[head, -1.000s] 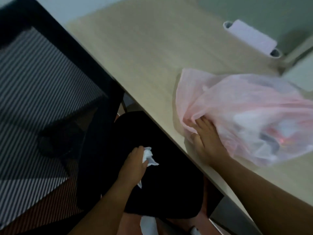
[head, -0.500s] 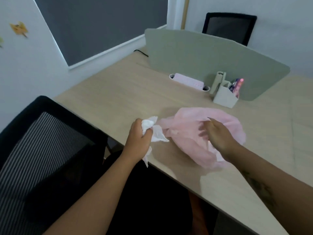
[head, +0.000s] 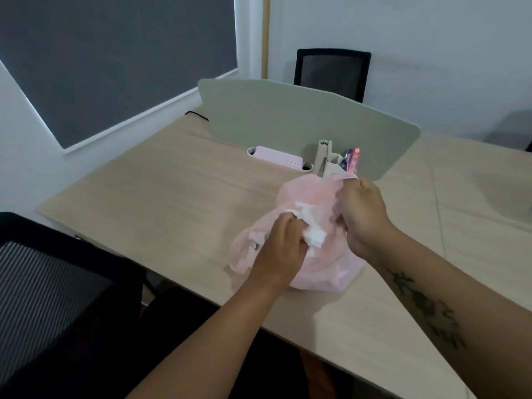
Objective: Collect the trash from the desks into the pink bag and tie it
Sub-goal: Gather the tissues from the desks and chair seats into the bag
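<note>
Desk point(head: 178, 203): bag point(head: 312, 195) sits on it by the near edge, mouth up. Right hand point(head: 362, 214) has fingers curled round the bag rim, holding it up and open. Left hand point(head: 280, 249) pinches a crumpled tissue point(head: 313, 234) right at the mouth. Advice: pull the rim wider and push the tissue well below it before letting go, or it'll likely spring out.

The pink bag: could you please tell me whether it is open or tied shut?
Open, not tied. The right hand lifts the rim of the pink bag while the left hand pushes white tissue into it.
</note>
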Action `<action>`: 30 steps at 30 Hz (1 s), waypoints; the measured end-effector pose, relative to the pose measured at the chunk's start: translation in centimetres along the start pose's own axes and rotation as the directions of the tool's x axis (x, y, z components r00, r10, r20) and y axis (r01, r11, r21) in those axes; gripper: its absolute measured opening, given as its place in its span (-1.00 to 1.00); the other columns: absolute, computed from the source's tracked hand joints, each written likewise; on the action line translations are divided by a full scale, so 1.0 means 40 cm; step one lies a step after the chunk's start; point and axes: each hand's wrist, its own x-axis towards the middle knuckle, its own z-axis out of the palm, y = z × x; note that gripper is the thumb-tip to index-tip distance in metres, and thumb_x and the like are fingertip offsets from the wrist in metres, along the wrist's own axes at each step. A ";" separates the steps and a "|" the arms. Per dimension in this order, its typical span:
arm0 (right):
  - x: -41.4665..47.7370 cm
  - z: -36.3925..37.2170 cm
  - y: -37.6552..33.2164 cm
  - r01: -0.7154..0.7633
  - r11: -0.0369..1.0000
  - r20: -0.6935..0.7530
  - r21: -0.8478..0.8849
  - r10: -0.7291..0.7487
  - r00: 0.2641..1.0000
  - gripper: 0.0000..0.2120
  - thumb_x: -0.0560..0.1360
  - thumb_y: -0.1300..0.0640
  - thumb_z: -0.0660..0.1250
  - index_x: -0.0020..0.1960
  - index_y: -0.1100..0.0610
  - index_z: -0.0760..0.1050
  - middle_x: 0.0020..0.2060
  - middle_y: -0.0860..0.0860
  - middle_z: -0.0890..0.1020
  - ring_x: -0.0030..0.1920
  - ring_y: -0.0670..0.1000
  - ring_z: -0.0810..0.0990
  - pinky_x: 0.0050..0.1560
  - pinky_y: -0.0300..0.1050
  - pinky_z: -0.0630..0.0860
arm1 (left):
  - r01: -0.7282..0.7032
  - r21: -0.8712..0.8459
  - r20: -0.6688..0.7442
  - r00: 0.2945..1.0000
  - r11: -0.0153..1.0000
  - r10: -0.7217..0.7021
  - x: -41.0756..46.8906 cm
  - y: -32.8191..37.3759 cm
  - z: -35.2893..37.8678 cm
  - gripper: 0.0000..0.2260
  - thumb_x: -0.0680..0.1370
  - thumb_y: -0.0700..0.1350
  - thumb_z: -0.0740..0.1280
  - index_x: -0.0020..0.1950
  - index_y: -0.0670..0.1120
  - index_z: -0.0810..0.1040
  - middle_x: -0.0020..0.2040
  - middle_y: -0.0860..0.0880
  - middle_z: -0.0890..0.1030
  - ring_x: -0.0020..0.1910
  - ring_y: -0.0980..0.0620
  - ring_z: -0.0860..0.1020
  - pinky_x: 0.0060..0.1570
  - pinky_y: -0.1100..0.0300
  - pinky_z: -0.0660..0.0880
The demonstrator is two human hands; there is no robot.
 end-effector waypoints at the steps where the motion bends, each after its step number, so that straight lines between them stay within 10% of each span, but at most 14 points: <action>1: 0.005 -0.003 -0.013 -0.016 0.998 0.008 0.053 0.016 1.000 -0.74 0.48 0.26 0.02 -0.28 0.09 0.40 -0.53 -0.02 0.35 -0.53 0.01 0.28 -0.58 -0.30 0.20 | -0.041 0.059 0.119 0.992 0.997 0.034 0.003 -0.006 0.019 -0.81 0.49 -0.33 0.33 0.09 -0.22 0.54 0.02 -0.21 0.55 0.00 -0.17 0.54 0.05 0.00 0.49; 6: 0.023 -0.036 -0.029 0.003 0.999 0.118 0.033 -0.007 0.993 -0.77 0.45 0.27 0.02 -0.30 0.08 0.35 -0.53 -0.03 0.35 -0.54 -0.02 0.28 -0.51 -0.25 0.21 | 0.253 0.087 0.338 0.903 0.964 -0.267 0.075 -0.065 0.054 -0.64 0.55 -0.12 0.38 0.34 -0.12 0.54 0.32 -0.10 0.56 0.30 -0.18 0.46 0.26 0.07 0.34; 10: 0.048 -0.074 -0.011 -0.037 0.999 0.094 -0.023 0.039 0.995 -0.77 0.47 0.22 0.07 -0.21 0.06 0.48 -0.43 -0.01 0.41 -0.44 0.00 0.32 -0.43 -0.23 0.22 | 0.425 0.212 0.653 0.608 0.880 -0.451 0.077 -0.125 0.020 -0.38 0.53 0.17 0.38 0.55 0.15 0.28 0.59 0.03 0.21 0.53 -0.11 0.23 0.48 -0.06 0.17; 13: 0.069 -0.083 0.008 -0.047 0.995 0.082 -0.086 0.055 0.995 -0.76 0.50 0.20 0.06 -0.24 0.05 0.45 -0.43 -0.05 0.45 -0.44 -0.02 0.35 -0.43 -0.24 0.25 | 0.577 -0.084 0.451 0.749 0.812 -0.486 0.006 -0.151 -0.090 -0.74 0.54 -0.01 0.44 0.23 0.09 0.61 0.20 0.00 0.65 0.04 0.05 0.62 0.15 0.06 0.54; 16: 0.071 -0.057 0.036 -0.032 0.988 0.118 -0.148 0.050 0.992 -0.74 0.51 0.20 0.06 -0.23 0.04 0.47 -0.37 -0.05 0.48 -0.39 -0.01 0.39 -0.42 -0.22 0.26 | 0.529 0.155 0.226 0.803 0.834 -0.552 -0.076 -0.187 -0.261 -0.93 0.58 -0.06 0.37 -0.09 0.04 0.63 -0.19 0.04 0.68 -0.17 -0.02 0.63 -0.08 0.03 0.58; 21: 0.051 0.033 0.117 0.058 0.960 0.201 -0.272 -0.003 0.980 -0.67 0.56 0.14 0.00 0.00 0.14 0.54 -0.05 0.11 0.61 -0.05 0.17 0.55 -0.06 -0.03 0.48 | 0.509 0.605 -0.093 0.809 0.612 -0.580 -0.240 -0.232 -0.638 -0.84 0.55 0.00 0.38 0.07 -0.02 0.63 -0.03 -0.05 0.69 -0.02 -0.12 0.61 -0.05 -0.03 0.57; 24: 0.043 0.087 0.147 0.106 0.938 0.201 -0.331 -0.039 0.979 -0.66 0.60 0.12 -0.02 0.02 0.19 0.52 -0.01 0.12 0.57 0.00 0.17 0.50 0.07 0.01 0.44 | 0.590 0.783 -0.325 0.657 0.196 -0.680 -0.371 -0.241 -0.855 -0.59 0.45 0.06 0.47 0.25 -0.08 0.57 0.17 -0.20 0.63 0.14 -0.34 0.52 0.07 -0.27 0.50; 26: 0.042 0.114 0.161 0.112 0.929 0.197 -0.352 -0.044 0.979 -0.65 0.62 0.11 -0.03 0.08 0.19 0.51 0.01 0.11 0.53 0.00 0.14 0.46 0.08 -0.06 0.38 | 0.695 0.719 -0.417 0.423 -0.007 -0.805 -0.472 -0.237 -0.945 -0.35 0.40 0.11 0.51 0.39 -0.11 0.40 0.33 -0.28 0.49 0.26 -0.40 0.43 0.20 -0.33 0.41; 28: 0.045 0.135 0.177 0.092 0.924 0.188 -0.371 -0.023 0.982 -0.63 0.63 0.10 -0.03 0.12 0.21 0.51 0.02 0.10 0.51 0.02 0.13 0.45 0.07 -0.09 0.35 | 0.864 0.503 -0.398 0.226 -0.005 -0.889 -0.559 -0.211 -0.962 -0.38 0.43 0.09 0.52 0.30 -0.22 0.38 0.24 -0.36 0.51 0.18 -0.40 0.51 0.15 -0.29 0.46; 30: 0.043 0.147 0.194 0.056 0.914 0.176 -0.401 0.017 0.984 -0.63 0.62 0.09 -0.04 0.11 0.21 0.50 0.04 0.11 0.53 0.05 0.17 0.49 0.06 -0.04 0.39 | 0.959 0.264 -0.369 0.201 0.104 -0.908 -0.604 -0.182 -0.946 -0.68 0.54 0.06 0.42 0.02 -0.19 0.49 -0.09 -0.29 0.66 -0.17 -0.30 0.67 -0.12 -0.19 0.61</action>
